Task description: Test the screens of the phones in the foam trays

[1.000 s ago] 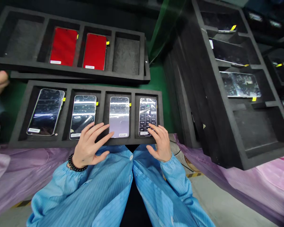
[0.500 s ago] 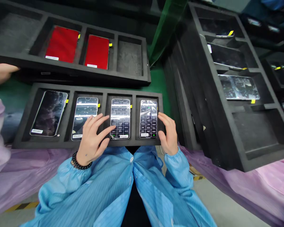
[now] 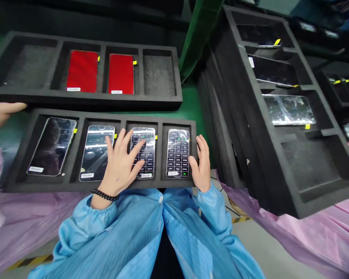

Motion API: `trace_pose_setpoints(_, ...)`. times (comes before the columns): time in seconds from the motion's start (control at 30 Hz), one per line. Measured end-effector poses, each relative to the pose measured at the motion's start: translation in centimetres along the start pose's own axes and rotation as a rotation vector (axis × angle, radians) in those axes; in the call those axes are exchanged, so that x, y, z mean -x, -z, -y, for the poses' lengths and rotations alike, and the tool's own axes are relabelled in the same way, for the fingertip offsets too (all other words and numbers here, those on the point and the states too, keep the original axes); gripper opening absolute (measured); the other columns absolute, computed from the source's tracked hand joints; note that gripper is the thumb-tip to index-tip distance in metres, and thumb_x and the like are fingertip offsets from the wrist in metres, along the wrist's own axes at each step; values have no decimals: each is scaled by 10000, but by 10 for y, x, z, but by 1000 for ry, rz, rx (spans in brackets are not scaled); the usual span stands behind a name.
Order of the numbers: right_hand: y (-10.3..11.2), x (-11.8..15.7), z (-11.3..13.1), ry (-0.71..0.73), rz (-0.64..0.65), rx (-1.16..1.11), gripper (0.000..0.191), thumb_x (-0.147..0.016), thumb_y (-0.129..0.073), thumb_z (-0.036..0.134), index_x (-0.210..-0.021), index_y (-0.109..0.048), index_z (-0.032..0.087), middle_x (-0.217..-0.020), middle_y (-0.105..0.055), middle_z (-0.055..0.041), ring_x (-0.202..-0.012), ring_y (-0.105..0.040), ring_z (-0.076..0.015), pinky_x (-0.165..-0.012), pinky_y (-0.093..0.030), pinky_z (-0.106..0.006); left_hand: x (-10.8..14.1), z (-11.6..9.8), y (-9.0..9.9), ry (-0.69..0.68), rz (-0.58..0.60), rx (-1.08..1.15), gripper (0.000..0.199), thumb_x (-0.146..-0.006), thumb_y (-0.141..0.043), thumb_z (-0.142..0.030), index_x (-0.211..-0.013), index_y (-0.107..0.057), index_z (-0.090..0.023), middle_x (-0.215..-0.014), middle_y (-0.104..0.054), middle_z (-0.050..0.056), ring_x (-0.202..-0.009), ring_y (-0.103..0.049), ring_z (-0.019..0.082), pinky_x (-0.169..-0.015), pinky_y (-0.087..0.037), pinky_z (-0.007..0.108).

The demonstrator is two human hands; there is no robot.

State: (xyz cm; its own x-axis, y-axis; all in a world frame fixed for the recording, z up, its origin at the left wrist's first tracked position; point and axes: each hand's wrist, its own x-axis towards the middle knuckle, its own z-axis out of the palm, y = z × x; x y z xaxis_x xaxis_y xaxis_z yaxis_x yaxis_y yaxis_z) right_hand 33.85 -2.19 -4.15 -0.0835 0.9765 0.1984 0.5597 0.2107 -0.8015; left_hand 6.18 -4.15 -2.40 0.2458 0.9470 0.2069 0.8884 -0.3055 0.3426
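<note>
Before me lies a black foam tray with several smartphones in its compartments. My left hand is spread over the second and third compartments, its index fingertip at the upper screen of the third smartphone, which shows a grid of buttons. Partly under that hand is the second smartphone, its screen dark with reflections. On the right, the fourth smartphone also displays a button grid. My right hand rests at the tray's right end, fingers extended, thumb at that phone's right edge. A dark-screened smartphone lies far left.
Behind stands another foam tray with two red-covered phones. Stacked trays rise on the right, phones in the top one. Another person's hand reaches in at left. A green post stands at the back.
My left index finger has moved from the lower to the upper part of the third phone's screen. My right thumb has shifted onto the fourth phone's edge. The rear tray has shifted slightly.
</note>
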Motion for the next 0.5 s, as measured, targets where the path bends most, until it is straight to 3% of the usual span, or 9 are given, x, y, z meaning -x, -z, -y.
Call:
trace_pose_setpoints(0.17,4,3,8,34,-84,145,388,-1037,-421,357,-1372,-587,255,-1567,-433,-108,-1374,-533,-267,-1136,-482,-509,-7,-8,-3,2,18,-21,521,-1040,-341,-434,-1485,-473,-196,-1659,-214,202,-1572,-102,391,-1223,-13,707)
trace_pose_setpoints(0.33,3,6,6,58,-145,187,379,-1045,-377,303,-1168,-725,220,-1475,-549,-107,-1278,-610,-244,-1073,-535,-485,-6,-9,-3,7,-5,-1,487,-1041,-339,-424,-1405,-573,-200,-1643,-271,186,-1567,-130,392,-1222,-1,712)
trace_pose_setpoints(0.5,5,8,5,114,-181,252,363,-1026,-413,239,-1100,-767,222,-1427,-598,-97,-1209,-636,-243,-1036,-536,-475,-3,-9,1,-23,-35,12,447,-1039,-360,-379,-1299,-663,-179,-1610,-336,196,-1559,-168,400,-1223,20,711)
